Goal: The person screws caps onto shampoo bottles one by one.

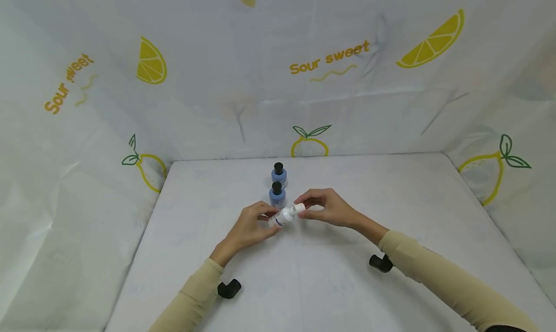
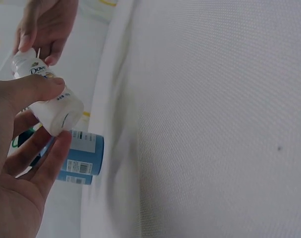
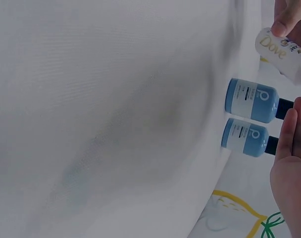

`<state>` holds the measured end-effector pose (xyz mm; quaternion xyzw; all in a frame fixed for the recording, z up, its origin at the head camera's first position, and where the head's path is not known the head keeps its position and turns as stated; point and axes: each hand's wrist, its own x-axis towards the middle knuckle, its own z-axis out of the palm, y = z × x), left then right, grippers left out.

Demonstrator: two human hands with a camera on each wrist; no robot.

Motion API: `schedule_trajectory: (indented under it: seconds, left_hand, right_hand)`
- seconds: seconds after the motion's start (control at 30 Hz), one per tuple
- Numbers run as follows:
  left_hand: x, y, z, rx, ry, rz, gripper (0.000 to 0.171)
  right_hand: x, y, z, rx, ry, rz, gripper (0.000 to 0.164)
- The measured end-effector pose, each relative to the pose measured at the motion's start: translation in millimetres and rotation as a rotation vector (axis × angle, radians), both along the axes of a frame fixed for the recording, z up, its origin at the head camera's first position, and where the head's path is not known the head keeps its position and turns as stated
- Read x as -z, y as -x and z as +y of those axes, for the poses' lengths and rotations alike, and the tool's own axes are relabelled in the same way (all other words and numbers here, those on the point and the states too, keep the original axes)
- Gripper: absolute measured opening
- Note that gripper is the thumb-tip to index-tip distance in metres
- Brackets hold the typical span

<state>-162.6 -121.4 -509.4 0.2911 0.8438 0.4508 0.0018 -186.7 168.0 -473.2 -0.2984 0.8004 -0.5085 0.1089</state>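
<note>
A small white Dove bottle point(image 1: 282, 218) is held tilted above the table, its white cap point(image 1: 299, 208) pointing up and to the right. My left hand point(image 1: 253, 225) grips the bottle's lower body, thumb across the label and fingers beneath, as the left wrist view shows. At the other end, my right hand point(image 1: 328, 207) pinches the cap between thumb and fingers. Just beyond the hands stand two blue bottles with black caps, the nearer blue bottle point(image 1: 277, 197) and the farther blue bottle point(image 1: 279, 175), one behind the other.
The white-covered table point(image 1: 304, 293) ends at a white curtain point(image 1: 260, 105) printed with lemons and words. Black curved pieces point(image 1: 229, 289) show beside both forearms, which wear beige sleeves point(image 1: 187, 298).
</note>
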Motion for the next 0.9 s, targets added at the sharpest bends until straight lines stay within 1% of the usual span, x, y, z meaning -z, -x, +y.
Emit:
schedule_trajectory:
  seconds: [0.13,0.33,0.5,0.67,0.9]
  left_hand:
    - [-0.1,-0.2,0,-0.003,0.009,0.002,0.039]
    - [0.5,-1.0,-1,-0.015,0.011,-0.013,0.039]
    - [0.9,-1.8,-1,-0.024,0.002,-0.028,0.039]
    - [0.7,-2.0,-2,-0.019,-0.002,-0.027,0.038]
    - [0.1,-2.2,-2,-0.012,0.029,-0.017,0.038]
  right_hand:
    - [-1.3,-2.3,-4,0.012,0.051,-0.004,0.037]
    - [-1.4,-5.1,-10,-0.003,0.104,0.003,0.035]
    - [-0.4,-5.4,-12,0.003,0.114,-0.017,0.034]
    - [1.7,-5.0,-13,0.003,0.127,-0.023,0.034]
    - [2.8,-5.4,-13,-0.004,0.137,-0.036,0.034]
